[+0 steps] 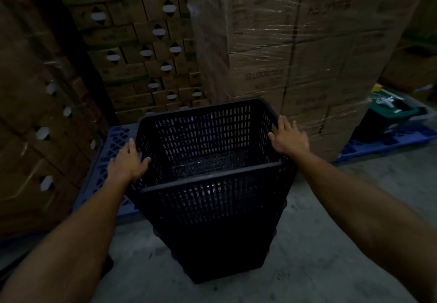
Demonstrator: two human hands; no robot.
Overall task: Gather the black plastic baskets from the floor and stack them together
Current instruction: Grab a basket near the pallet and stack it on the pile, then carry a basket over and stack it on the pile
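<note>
The black baskets point(212, 184) stand on the concrete floor point(331, 243) as a tall nested pile, the top one empty and upright, its slotted walls dark against the dim room. The left hand point(128, 163) lies on the pile's left rim with the thumb hooked over the edge and the fingers down the outer wall, so it looks like a loose hold on the rim; how firmly it grips I cannot tell. The right hand point(288, 137) rests flat and spread on the right rim, fingers extended, clasping nothing. Just behind the pile to the left lies a blue pallet point(111, 146), and behind it on the right rises a stack of cardboard boxes point(283, 54) wrapped in clear film. More boxes fill the wall to the left. The risk, as I judge it, is the height: a push on one rim alone could tip the pile toward the pallet, and a top basket seated crooked could jam or slide when lifted.
</note>
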